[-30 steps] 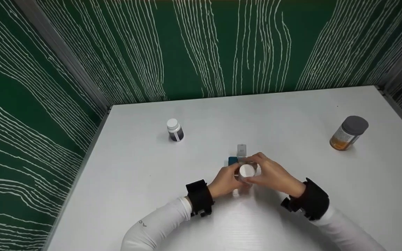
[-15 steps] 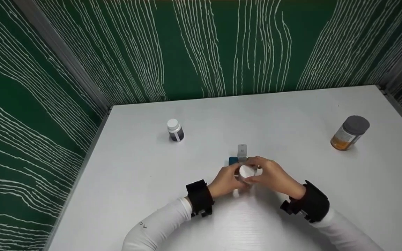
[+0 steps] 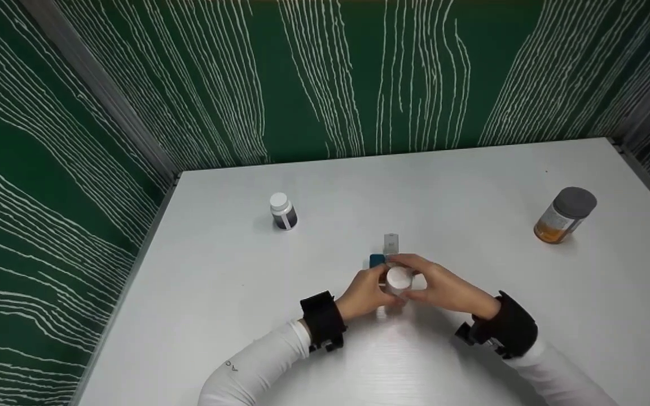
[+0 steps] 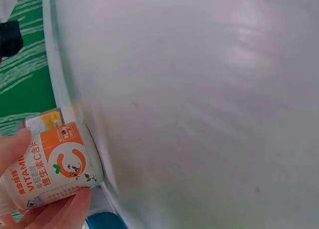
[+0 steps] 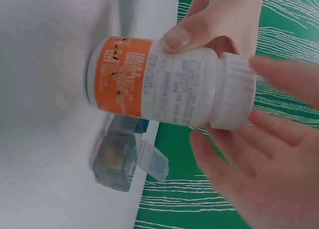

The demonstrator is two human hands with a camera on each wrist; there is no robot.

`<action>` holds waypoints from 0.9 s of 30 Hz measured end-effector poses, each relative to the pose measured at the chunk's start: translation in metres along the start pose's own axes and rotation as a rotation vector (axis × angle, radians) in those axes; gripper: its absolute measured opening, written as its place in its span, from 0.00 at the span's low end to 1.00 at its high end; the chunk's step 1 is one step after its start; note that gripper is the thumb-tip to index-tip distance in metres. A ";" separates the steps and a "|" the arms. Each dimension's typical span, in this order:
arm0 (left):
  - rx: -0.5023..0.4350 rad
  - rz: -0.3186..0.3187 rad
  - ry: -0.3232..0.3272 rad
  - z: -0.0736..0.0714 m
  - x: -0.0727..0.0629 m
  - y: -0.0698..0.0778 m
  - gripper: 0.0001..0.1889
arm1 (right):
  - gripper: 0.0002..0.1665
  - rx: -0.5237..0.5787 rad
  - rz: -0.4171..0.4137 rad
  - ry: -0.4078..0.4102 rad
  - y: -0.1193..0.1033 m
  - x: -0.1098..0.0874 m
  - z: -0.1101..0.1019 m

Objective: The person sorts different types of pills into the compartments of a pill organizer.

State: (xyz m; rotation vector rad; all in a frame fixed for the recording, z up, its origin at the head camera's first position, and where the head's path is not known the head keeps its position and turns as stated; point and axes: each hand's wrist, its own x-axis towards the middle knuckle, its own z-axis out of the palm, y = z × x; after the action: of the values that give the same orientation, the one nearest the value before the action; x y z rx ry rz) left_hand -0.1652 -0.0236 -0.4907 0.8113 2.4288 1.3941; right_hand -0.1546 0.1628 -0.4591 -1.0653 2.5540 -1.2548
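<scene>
My left hand (image 3: 362, 293) grips a white vitamin C bottle (image 4: 60, 164) with an orange label, held upright over the table. In the right wrist view, the left thumb (image 5: 178, 38) presses the bottle's side. The right hand (image 3: 446, 287) has its fingers curved round the white ribbed cap (image 5: 233, 92), which sits on the bottle. Its thumb and fingers lie on opposite sides of the cap; blur hides how firmly they touch. Just beyond the hands is a small pill box (image 5: 113, 161) with one clear lid (image 5: 152, 160) raised and a teal part (image 3: 377, 260). The hands partly cover it.
A white bottle with a dark label (image 3: 284, 211) stands at the back left of the white table (image 3: 218, 270). A larger jar with a grey lid (image 3: 565, 214) stands at the right. Green walls with white lines (image 3: 313, 79) border the table.
The right hand's fingers shift and spread a little around the cap, and its wrist moves slightly right. The left hand, bottle and pill box stay nearly in place.
</scene>
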 end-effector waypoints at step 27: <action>0.010 0.003 0.002 -0.002 -0.001 0.001 0.27 | 0.36 -0.051 0.001 -0.099 -0.010 0.006 -0.002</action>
State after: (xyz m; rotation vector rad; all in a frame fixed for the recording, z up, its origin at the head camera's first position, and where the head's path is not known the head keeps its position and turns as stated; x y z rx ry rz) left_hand -0.1651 -0.0252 -0.4888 0.8171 2.4394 1.3853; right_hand -0.1544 0.1568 -0.4491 -1.1067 2.5246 -1.1128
